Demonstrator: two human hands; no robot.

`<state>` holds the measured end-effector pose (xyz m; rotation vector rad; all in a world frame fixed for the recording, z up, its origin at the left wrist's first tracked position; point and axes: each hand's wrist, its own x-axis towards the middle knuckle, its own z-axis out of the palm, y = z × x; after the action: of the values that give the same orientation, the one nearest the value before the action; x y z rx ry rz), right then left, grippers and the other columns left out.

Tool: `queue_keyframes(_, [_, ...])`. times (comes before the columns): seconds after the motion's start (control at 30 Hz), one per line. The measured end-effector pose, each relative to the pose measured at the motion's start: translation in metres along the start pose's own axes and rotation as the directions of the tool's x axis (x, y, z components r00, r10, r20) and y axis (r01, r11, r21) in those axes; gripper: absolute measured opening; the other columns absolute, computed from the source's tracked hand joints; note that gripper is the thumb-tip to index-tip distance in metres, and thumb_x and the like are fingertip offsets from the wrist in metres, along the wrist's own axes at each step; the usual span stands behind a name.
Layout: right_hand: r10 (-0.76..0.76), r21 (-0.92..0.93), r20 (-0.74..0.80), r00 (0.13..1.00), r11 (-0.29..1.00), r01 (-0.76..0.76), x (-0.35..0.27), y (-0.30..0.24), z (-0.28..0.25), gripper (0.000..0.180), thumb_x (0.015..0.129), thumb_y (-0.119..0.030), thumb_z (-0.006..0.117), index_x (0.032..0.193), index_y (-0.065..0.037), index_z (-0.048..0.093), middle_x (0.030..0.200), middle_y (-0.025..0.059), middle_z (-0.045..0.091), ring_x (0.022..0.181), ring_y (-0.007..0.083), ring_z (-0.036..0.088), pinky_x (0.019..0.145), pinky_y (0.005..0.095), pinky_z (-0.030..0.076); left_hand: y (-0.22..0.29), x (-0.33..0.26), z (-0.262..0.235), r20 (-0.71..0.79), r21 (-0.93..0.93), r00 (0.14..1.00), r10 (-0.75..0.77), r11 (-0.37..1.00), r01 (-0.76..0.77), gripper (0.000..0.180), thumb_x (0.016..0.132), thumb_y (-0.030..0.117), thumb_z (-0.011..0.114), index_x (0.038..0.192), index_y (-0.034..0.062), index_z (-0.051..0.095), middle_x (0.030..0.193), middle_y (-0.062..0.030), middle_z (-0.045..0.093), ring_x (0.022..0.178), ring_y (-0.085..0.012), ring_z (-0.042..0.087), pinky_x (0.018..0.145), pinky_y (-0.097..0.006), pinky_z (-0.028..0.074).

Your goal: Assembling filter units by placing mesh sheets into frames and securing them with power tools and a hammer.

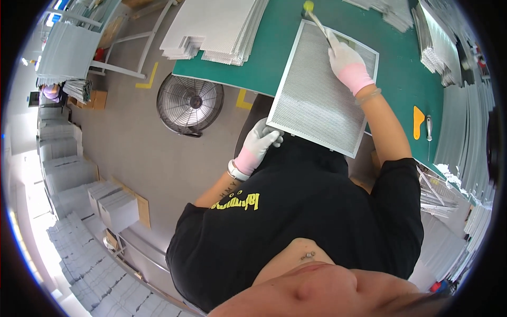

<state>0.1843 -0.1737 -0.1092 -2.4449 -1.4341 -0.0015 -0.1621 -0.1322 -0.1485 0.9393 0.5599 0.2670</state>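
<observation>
A rectangular metal mesh filter panel point(317, 95) with a pale metal frame lies tilted on the green tabletop, its near end reaching over the edge toward my body. My left hand point(257, 141), in a white glove with a pink cuff, is closed at the panel's near left corner, fingers curled around the frame. My right hand point(346, 63), gloved the same way, is over the panel's far right part. It grips the handle of a small mallet point(317, 21), whose yellow-tipped head points away beyond the panel's far edge. The right fingertips are partly hidden.
Stacked mesh sheets point(222, 26) stand on the green table point(237, 76) at far left, more panels point(438, 45) at far right. A yellow scraper point(418, 121) and a thin screwdriver point(429, 127) lie at right. A floor fan point(190, 103) stands left of the table.
</observation>
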Motion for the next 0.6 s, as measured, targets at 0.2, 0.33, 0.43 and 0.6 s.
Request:
queue_keyframes(0.2, [0.039, -0.063, 0.130, 0.991, 0.998, -0.031, 0.005, -0.006, -0.013, 0.053, 0.102, -0.022, 0.043, 0.154, -0.015, 0.034, 0.099, 0.0201, 0.067, 0.089, 0.0377, 0.067, 0.081, 0.0497, 0.054, 0.000, 0.007, -0.011, 0.009, 0.109, 1.000, -0.017, 0.994, 0.016, 0.046, 0.096, 0.009, 0.061, 0.138, -0.0031, 0.046, 0.109, -0.0077, 0.063, 0.089, -0.0111, 0.062, 0.078, -0.026, 0.052])
queue_keyframes(0.33, [-0.043, 0.093, -0.019, 0.999, 0.995, 0.044, -0.006, 0.008, -0.023, 0.052, 0.102, -0.022, 0.044, 0.153, -0.014, 0.035, 0.109, 0.0218, 0.067, 0.097, 0.0391, 0.065, 0.085, 0.0480, 0.052, -0.008, 0.018, -0.012, -0.032, 0.317, 0.975, 0.222, 0.927, -0.201, 0.061, 0.091, 0.007, 0.067, 0.144, -0.0037, 0.039, 0.117, -0.0097, 0.062, 0.093, -0.0128, 0.062, 0.081, -0.027, 0.052])
queue_keyframes(0.43, [0.016, 0.285, -0.149, 0.989, 0.958, 0.027, -0.041, 0.003, -0.049, 0.051, 0.101, -0.018, 0.047, 0.152, -0.012, 0.038, 0.121, 0.0236, 0.064, 0.108, 0.0392, 0.064, 0.093, 0.0439, 0.051, -0.004, 0.033, -0.022, 0.010, 0.538, 0.855, 0.519, 0.718, -0.442, 0.068, 0.083, 0.006, 0.075, 0.143, -0.0011, 0.045, 0.113, -0.0097, 0.065, 0.089, -0.0162, 0.064, 0.080, -0.031, 0.052])
queue_keyframes(0.6, [0.208, 0.479, -0.123, 0.970, 0.869, -0.126, -0.131, 0.026, -0.084, 0.050, 0.097, -0.006, 0.053, 0.146, -0.003, 0.047, 0.136, 0.0217, 0.060, 0.124, 0.0315, 0.061, 0.104, 0.0346, 0.045, 0.069, 0.062, -0.026, 0.634, 0.691, 0.453, 0.627, -0.196, -0.695, 0.040, 0.065, 0.017, 0.081, 0.103, 0.0131, 0.069, 0.082, -0.0054, 0.063, 0.071, -0.0232, 0.060, 0.060, -0.037, 0.046])
